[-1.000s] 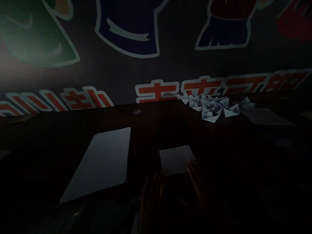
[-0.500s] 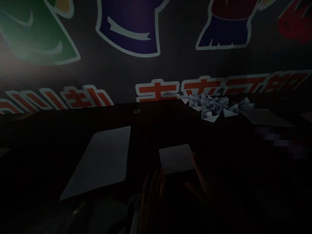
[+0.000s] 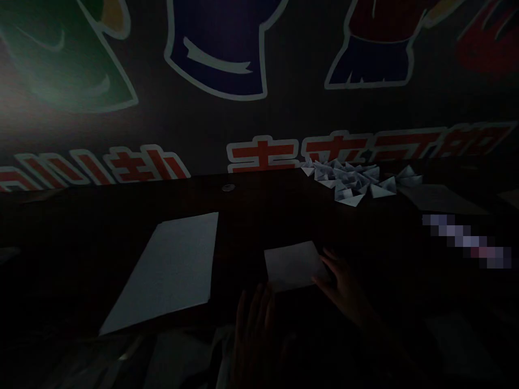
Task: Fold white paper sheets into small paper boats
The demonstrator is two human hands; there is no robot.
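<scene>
Near field: the person's left hand [image 3: 253,337] and right hand [image 3: 344,286] lie apart, both open, with neither clamped on anything. A small square sheet of white paper [image 3: 294,266] lies flat on a dark tabletop [image 3: 121,216] between them. The fingertips of the right hand touch the sheet's right edge, while the raised fingers of the left hand sit just below its lower left corner; in the dim light, contact there cannot be told. Mid field: a larger rectangular paper sheet [image 3: 170,273] lies flat to the left of the small sheet. Far field: a heap of folded paper shapes [image 3: 348,181] rests near the far table edge, with a further flat sheet [image 3: 441,198] just to its right and a small round metal disc [image 3: 228,187] to its left. Behind the table, a wall mural [image 3: 263,154] bears red lettering and cartoon figures.
</scene>
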